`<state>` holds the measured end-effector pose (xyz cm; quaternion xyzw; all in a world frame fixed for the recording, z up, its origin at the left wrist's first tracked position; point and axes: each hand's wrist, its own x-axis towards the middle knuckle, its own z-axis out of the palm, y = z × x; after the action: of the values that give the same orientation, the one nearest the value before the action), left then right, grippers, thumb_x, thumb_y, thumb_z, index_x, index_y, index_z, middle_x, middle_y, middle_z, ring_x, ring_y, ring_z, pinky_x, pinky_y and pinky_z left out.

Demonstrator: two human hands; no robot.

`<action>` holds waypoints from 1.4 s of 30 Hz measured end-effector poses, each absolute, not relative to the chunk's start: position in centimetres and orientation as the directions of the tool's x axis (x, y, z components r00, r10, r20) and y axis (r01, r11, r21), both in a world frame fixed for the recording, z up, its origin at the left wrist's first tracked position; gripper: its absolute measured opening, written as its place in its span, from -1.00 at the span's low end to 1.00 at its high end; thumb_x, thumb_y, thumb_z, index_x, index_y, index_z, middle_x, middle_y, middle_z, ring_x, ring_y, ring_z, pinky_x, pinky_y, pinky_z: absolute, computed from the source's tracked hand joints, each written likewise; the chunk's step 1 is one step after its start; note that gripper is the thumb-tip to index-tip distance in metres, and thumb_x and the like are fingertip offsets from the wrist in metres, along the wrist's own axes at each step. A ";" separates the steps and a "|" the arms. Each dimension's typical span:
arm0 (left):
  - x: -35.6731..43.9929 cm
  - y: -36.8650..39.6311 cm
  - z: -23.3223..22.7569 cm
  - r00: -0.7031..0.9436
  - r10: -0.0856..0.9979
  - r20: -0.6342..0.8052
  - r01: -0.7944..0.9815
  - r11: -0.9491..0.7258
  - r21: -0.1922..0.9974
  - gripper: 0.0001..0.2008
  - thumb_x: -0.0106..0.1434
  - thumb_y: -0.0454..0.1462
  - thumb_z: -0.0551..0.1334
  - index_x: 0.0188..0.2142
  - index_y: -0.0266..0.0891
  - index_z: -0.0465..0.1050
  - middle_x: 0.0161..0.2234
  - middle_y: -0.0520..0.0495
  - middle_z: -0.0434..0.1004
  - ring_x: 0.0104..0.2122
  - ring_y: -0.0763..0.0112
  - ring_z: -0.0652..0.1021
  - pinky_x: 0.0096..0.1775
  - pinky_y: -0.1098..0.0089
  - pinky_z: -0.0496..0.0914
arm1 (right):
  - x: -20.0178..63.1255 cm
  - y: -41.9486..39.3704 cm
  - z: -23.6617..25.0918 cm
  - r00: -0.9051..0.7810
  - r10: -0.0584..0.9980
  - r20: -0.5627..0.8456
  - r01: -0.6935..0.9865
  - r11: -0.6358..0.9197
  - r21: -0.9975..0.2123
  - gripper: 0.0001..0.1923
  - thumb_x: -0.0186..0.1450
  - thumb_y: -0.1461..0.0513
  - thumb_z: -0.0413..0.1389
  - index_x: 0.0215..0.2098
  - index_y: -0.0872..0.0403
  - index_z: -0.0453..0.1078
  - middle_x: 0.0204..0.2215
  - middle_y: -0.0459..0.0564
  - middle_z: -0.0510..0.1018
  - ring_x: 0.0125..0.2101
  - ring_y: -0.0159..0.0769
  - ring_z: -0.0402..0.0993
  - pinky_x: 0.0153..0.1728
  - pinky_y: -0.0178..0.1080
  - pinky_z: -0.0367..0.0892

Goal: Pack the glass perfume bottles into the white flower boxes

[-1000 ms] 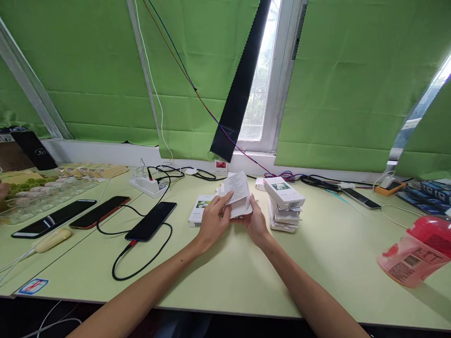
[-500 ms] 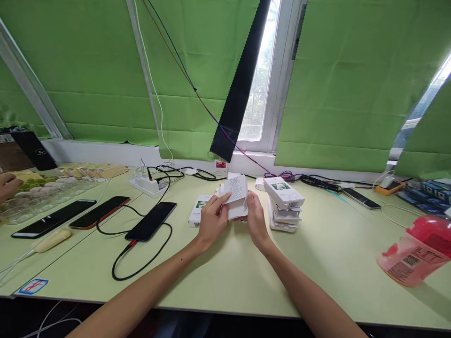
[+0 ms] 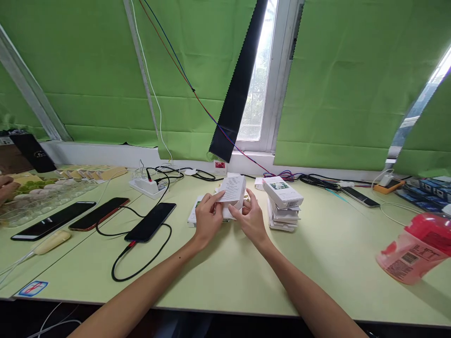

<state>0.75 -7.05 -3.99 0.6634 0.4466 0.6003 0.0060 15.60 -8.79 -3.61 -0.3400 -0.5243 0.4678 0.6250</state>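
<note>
Between my hands is a small white carton (image 3: 233,188) with printed text on the face toward me, tilted up above the table. My left hand (image 3: 208,215) grips its left side, the index finger lying on the printed face. From the right, my right hand (image 3: 251,216) holds it, thumb at the lower edge and fingers behind. Just behind my left hand lies another white box (image 3: 192,217), partly covered. To the right of my right hand stands a stack of white boxes (image 3: 283,217), topped by a box with a green-and-white picture (image 3: 283,192).
Several phones lie left, one dark phone (image 3: 151,222) with a black cable looping toward the front. A white power strip (image 3: 146,186) stands behind it. At right is a pink-red plastic jar (image 3: 416,249). Another person's hand (image 3: 7,188) is at far left by a clear tray (image 3: 52,199).
The carton has turned so its side shows as a closed box shape. My right thumb has moved left onto its lower edge, and my left hand has shifted slightly left.
</note>
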 end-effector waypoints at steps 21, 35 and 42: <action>1.4 -7.6 -4.1 -0.077 0.644 0.761 0.512 -0.629 0.584 -0.74 0.42 -0.29 0.15 -0.01 -0.13 0.58 -0.30 -0.04 0.46 -0.34 0.41 0.50 -0.46 0.50 0.41 | 15.8 -8.3 -4.1 0.149 0.877 0.457 0.131 0.441 -0.888 -0.31 0.48 -0.10 -0.08 0.32 0.19 0.41 -0.46 -0.02 0.56 -0.53 -0.33 0.27 -0.55 -0.30 0.34; 1.7 -7.7 -4.1 -0.079 0.641 0.764 0.459 -0.656 0.598 -0.76 0.47 -0.20 0.15 0.05 -0.10 0.51 -0.18 -0.09 0.47 -0.22 0.37 0.54 -0.42 0.48 0.50 | 16.1 -8.7 -3.6 0.285 0.832 0.476 0.174 0.443 -0.879 -0.33 0.48 -0.14 -0.06 0.13 0.18 0.57 -0.59 -0.09 0.42 -0.58 -0.35 0.19 -0.58 -0.31 0.22; 1.8 -8.5 -3.5 -0.090 0.395 0.914 0.581 -0.725 0.370 -0.84 0.42 -0.31 0.21 -0.02 -0.16 0.45 -0.30 0.01 0.39 -0.35 0.45 0.45 -0.34 0.45 0.47 | 16.0 -8.9 -3.4 0.232 0.854 0.465 0.118 0.449 -0.886 -0.35 0.51 -0.10 -0.10 0.25 0.17 0.48 -0.53 -0.06 0.50 -0.58 -0.33 0.25 -0.57 -0.30 0.26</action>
<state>1.80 -8.50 -3.53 0.6706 0.3637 0.6425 -0.0723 15.99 -8.87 -3.41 -0.4413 -0.5507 0.2838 0.6492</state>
